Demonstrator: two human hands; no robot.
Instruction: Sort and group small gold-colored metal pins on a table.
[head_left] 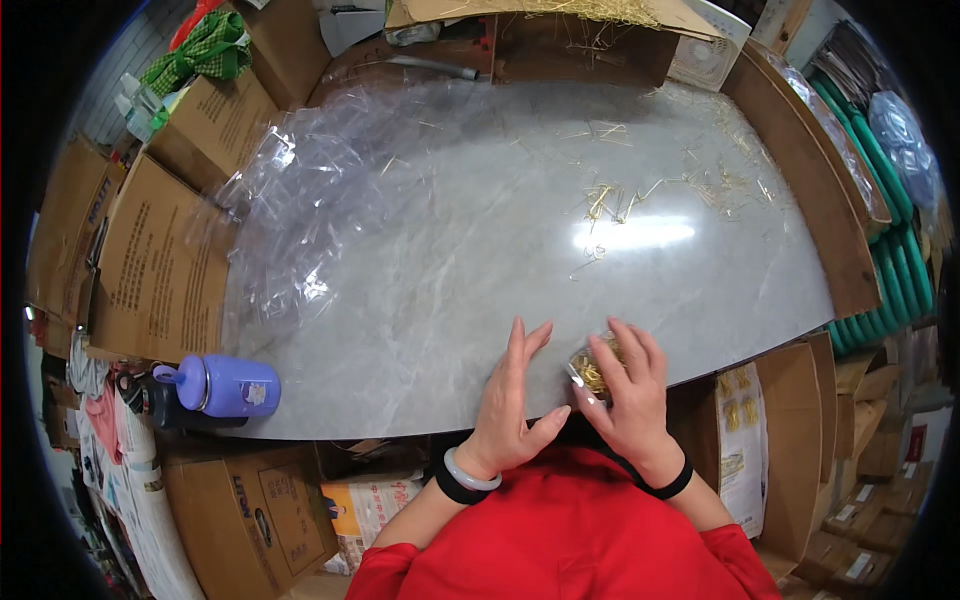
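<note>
Near the front edge of the grey marbled table (440, 290), my right hand (632, 400) is closed round a small clear pack of gold metal pieces (592, 372). My fingers lie over its top and partly hide it. To its left, my left hand (512, 400) is held up and open, fingers stretched and thumb apart, with nothing in it. Loose gold wire pieces (604, 203), thin and bent, lie on the table beyond my right hand. A heap of clear plastic boxes or sleeves (300, 190) covers the table's left side.
A purple tumbler (238, 386) lies at the front left corner by cardboard boxes (165, 260). A brown board (815, 180) edges the right side. At the back stands an open cardboard box (585, 55) beside a white fan (705, 60). Another box (800, 440) sits below the right edge.
</note>
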